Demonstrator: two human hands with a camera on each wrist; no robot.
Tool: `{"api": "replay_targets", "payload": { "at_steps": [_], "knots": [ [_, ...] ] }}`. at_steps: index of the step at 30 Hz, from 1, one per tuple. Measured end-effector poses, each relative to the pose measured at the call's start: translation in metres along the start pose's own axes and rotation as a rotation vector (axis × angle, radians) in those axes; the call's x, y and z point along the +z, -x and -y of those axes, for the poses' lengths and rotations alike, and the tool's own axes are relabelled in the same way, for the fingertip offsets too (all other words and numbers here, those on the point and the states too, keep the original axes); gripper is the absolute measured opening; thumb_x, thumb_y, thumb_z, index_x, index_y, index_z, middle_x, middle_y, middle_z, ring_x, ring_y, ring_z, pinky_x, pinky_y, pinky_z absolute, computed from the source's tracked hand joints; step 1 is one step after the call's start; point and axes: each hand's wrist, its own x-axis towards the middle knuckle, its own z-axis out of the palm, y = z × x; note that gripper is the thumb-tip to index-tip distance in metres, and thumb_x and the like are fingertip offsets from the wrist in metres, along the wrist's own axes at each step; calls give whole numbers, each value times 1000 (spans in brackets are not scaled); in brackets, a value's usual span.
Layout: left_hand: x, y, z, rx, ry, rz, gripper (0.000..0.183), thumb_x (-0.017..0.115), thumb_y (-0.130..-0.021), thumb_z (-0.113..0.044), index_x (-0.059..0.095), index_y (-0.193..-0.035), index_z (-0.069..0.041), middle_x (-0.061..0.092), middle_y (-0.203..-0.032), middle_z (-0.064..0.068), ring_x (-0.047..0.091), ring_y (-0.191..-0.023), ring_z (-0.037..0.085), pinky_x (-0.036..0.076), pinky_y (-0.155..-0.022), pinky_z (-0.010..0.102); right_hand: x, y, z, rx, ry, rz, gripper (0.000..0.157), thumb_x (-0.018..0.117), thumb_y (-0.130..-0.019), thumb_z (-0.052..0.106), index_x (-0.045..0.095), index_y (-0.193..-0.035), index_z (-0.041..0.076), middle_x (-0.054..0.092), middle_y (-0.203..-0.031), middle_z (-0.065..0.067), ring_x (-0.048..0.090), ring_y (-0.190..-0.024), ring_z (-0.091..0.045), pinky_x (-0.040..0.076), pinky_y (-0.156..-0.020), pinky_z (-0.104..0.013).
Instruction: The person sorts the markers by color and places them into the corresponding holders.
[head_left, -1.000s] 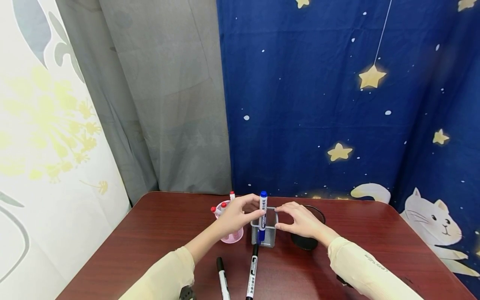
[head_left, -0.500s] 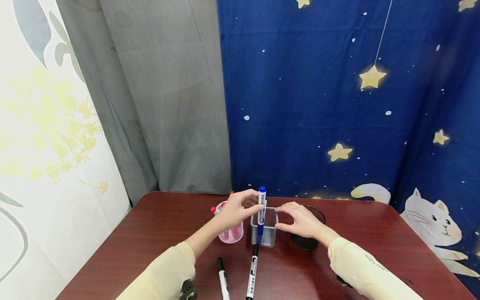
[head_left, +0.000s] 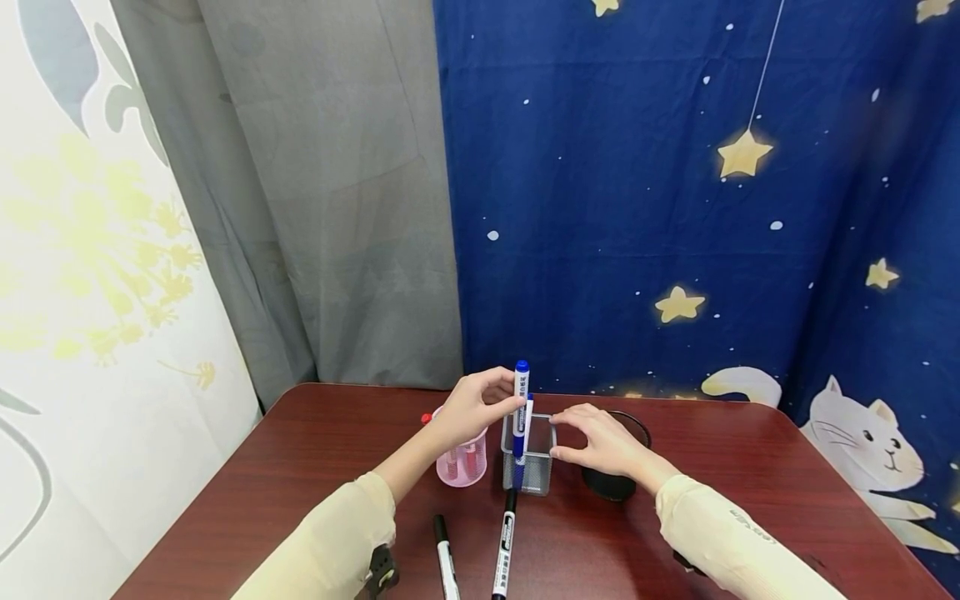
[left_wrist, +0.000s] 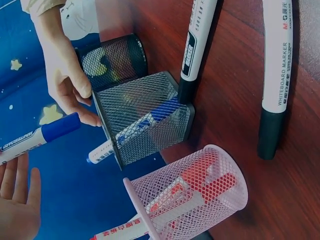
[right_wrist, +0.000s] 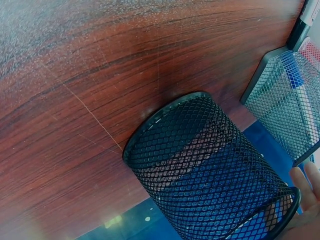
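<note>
- Nearest: two black-capped markers, a left one (head_left: 447, 567) and a right one (head_left: 504, 554), lie on the brown table (head_left: 337, 475), caps pointing away. The right one's cap sits at the silver cup's base; contact unclear.
- Left hand (head_left: 468, 410) pinches a blue marker (head_left: 521, 407) between thumb and fingers, near upright, over the silver cup's mouth and clear of it. Probably held so to line the lower end up with the opening.
- Right hand (head_left: 597, 440): thumb and fingers spread, tips at the silver cup's rim, likely to steady a light cup.
- Silver mesh cup (head_left: 538, 482) holds a second blue marker (left_wrist: 102, 150), leaning, one end above the rim.
- Pink mesh cup (head_left: 462, 479), to its left: several red markers (left_wrist: 120, 231); exact count hidden.
- Black mesh cup (right_wrist: 210, 170) stands to the silver cup's right, apart.
- Farthest: blue star-print curtain (head_left: 637, 183).
</note>
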Motion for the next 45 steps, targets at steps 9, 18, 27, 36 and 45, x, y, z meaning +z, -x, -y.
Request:
{"api": "replay_targets", "payload": {
  "at_steps": [9,18,27,36,45],
  "knots": [
    [-4,-7,-2,-1,-58,-18,16,63,-84,-1,61,-97,7,64,-87,15,63,-80,26,50,-74,34,0,0,0,20,-2,19,48,64,-81,45,61,-117,12,59,-116,-1,48,-111,-19,38,-92,-43],
    [-2,-20,21,-4,-45,-28,19,64,-84,-7,61,-100,3,65,-90,13,63,-80,24,49,-74,33,0,0,-1,20,-3,17,48,64,-81,45,61,-117,13,59,-116,-1,48,-112,-19,38,-92,-44],
    [2,-31,42,-20,-59,-50,20,65,-85,-12,62,-102,-1,65,-93,10,63,-81,20,50,-75,33,1,0,-1,-4,3,-7,47,65,-81,44,62,-115,13,60,-114,-1,49,-110,-20,39,-91,-43],
    [4,-31,46,-63,-81,-40,17,65,-85,-12,62,-100,-3,64,-90,6,63,-80,15,49,-74,27,1,0,-2,10,1,8,50,62,-81,48,61,-116,13,59,-115,0,48,-111,-18,38,-92,-43],
    [4,-26,53,-73,-75,10,24,62,-86,-9,59,-109,-1,63,-101,12,62,-93,20,48,-81,32,1,1,-2,15,-1,7,50,62,-82,48,61,-117,13,59,-115,0,48,-111,-19,38,-92,-44]
  ]
}}
